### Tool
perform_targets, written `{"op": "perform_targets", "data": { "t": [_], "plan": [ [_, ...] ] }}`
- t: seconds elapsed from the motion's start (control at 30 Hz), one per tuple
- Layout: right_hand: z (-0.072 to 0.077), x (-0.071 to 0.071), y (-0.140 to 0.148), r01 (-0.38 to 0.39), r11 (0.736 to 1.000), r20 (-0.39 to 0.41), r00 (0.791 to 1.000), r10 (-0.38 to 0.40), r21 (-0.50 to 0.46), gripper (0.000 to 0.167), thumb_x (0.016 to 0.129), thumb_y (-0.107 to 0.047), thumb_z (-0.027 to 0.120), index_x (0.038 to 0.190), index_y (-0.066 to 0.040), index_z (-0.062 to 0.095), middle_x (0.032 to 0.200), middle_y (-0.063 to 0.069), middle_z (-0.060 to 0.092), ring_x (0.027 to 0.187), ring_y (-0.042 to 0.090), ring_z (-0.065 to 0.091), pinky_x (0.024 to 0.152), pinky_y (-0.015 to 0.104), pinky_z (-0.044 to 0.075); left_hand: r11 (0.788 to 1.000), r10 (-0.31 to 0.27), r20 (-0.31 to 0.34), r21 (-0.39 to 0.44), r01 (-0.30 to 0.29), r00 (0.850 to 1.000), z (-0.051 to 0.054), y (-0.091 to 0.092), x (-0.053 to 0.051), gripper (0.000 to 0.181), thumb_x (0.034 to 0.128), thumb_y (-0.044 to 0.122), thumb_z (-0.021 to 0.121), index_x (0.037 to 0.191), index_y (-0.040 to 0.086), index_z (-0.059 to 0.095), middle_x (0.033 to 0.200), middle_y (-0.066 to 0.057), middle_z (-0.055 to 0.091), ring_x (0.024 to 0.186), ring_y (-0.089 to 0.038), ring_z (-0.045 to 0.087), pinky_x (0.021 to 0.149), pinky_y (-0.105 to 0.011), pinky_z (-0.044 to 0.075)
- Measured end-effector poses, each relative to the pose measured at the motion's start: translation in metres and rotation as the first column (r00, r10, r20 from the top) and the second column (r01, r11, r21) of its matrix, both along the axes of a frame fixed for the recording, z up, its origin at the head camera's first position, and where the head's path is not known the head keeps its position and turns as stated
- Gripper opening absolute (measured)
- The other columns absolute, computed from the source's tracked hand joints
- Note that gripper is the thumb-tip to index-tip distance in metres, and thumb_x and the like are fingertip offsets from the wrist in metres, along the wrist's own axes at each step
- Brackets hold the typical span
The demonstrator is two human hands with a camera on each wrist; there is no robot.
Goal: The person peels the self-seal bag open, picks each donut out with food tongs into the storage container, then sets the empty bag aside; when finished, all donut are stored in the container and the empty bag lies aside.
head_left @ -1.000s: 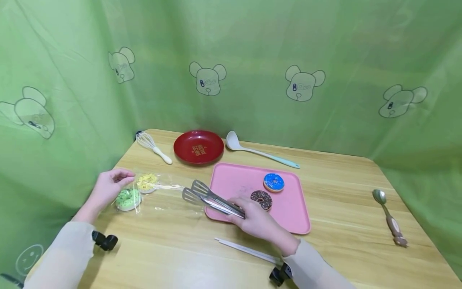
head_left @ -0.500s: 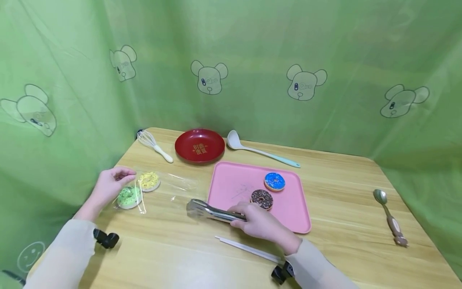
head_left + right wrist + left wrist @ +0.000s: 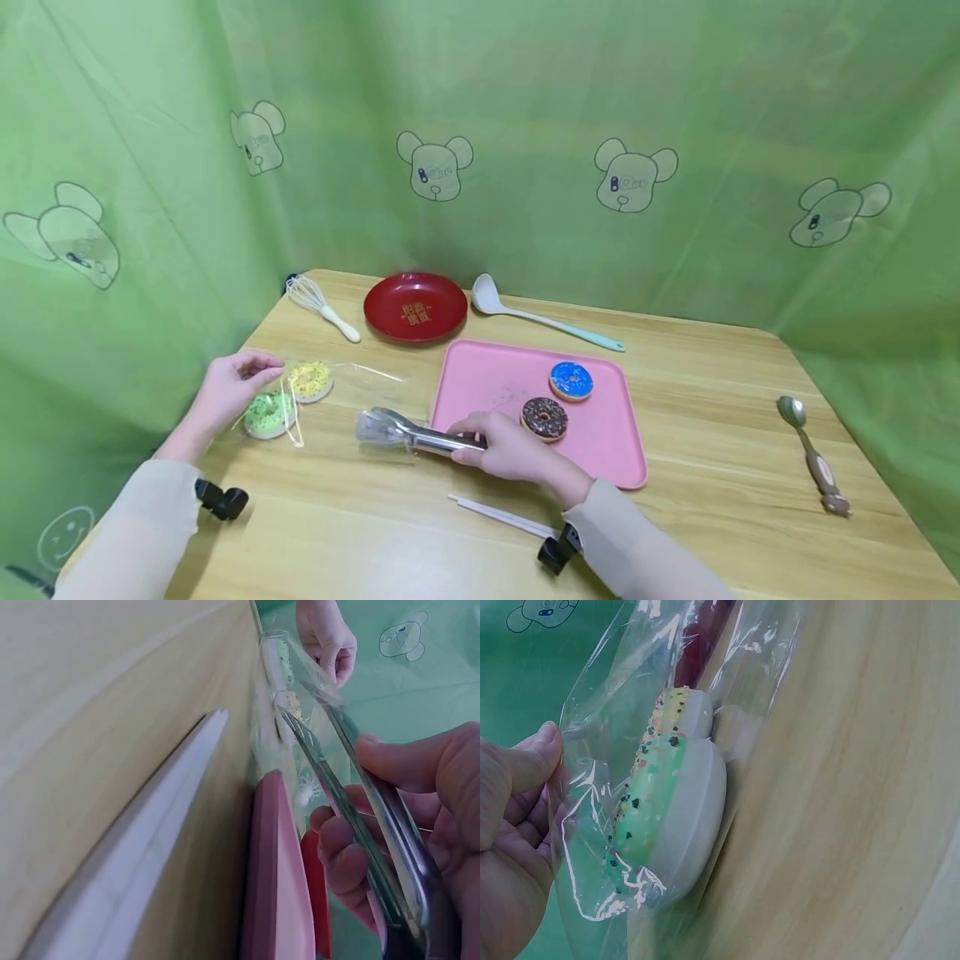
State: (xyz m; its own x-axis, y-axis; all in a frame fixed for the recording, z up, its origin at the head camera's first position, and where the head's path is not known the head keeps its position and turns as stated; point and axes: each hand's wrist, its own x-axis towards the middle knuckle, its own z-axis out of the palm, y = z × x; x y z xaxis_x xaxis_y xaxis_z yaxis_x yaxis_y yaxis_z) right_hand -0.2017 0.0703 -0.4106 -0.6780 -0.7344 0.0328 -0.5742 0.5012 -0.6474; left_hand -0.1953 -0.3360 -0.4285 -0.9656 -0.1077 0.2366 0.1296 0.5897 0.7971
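My left hand [image 3: 227, 389] pinches the edge of a clear plastic bag [image 3: 754, 671] on the left of the table. Inside it lie a green sprinkled donut [image 3: 268, 415] and a yellow one [image 3: 310, 381], side by side. My right hand [image 3: 506, 446] grips metal tongs [image 3: 435, 442], whose ends point left toward the donuts. Clear plastic surrounds the tong ends, which hold no donut; in the right wrist view the two arms stand slightly apart. Just beyond the right hand, a chocolate donut [image 3: 544, 418] and a blue donut [image 3: 572, 381] lie on a pink tray [image 3: 476, 367].
At the back are a white whisk [image 3: 322, 308], a red plate [image 3: 390, 321] and a ladle [image 3: 551, 321] with a pale blue handle. White chopsticks [image 3: 502, 516] lie in front of the tray. A spoon [image 3: 813, 458] is at the far right.
The right hand has moved the tongs left and slightly lower, and their spread ends have drawn closer together. The left hand keeps its pinch on the bag, nearly still. The donuts stay put.
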Motion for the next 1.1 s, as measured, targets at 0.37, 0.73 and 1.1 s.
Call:
{"op": "perform_targets", "data": {
  "t": [0.37, 0.73, 1.1],
  "plan": [
    [0.003, -0.008, -0.029, 0.025, 0.998, -0.037, 0.999, -0.027, -0.065, 0.04, 0.083, -0.025, 0.07, 0.119, -0.009, 0.061, 0.101, -0.002, 0.061, 0.087, 0.011, 0.054, 0.081, 0.03, 0.046, 1.0, 0.004, -0.01, -0.012, -0.004, 1.0, -0.001, -0.001, -0.001, 0.024, 0.0893, 0.021, 0.063, 0.102, 0.0, 0.064, 0.096, -0.015, 0.066, 0.082, -0.019, 0.06, 0.067, -0.016, 0.049],
    [-0.003, -0.012, -0.059, 0.071, 0.997, -0.159, 0.985, -0.073, -0.018, 0.049, 0.083, -0.03, 0.07, 0.126, -0.011, 0.056, 0.107, 0.002, 0.057, 0.092, 0.013, 0.054, 0.085, 0.032, 0.047, 1.0, -0.001, -0.022, 0.0, 0.001, 1.0, -0.004, -0.003, 0.0, 0.024, 0.0891, 0.02, 0.064, 0.101, -0.001, 0.064, 0.094, -0.016, 0.066, 0.078, -0.017, 0.06, 0.065, -0.017, 0.049],
    [-0.008, -0.018, -0.059, 0.053, 0.998, -0.191, 0.981, -0.047, 0.029, 0.049, 0.085, -0.031, 0.067, 0.128, -0.01, 0.055, 0.106, 0.002, 0.056, 0.093, 0.014, 0.054, 0.088, 0.033, 0.046, 1.0, 0.002, -0.028, 0.016, -0.001, 1.0, -0.004, -0.004, 0.001, 0.021, 0.0887, 0.016, 0.064, 0.1, -0.001, 0.064, 0.094, -0.017, 0.066, 0.078, -0.019, 0.06, 0.064, -0.017, 0.05]
  ]
}}
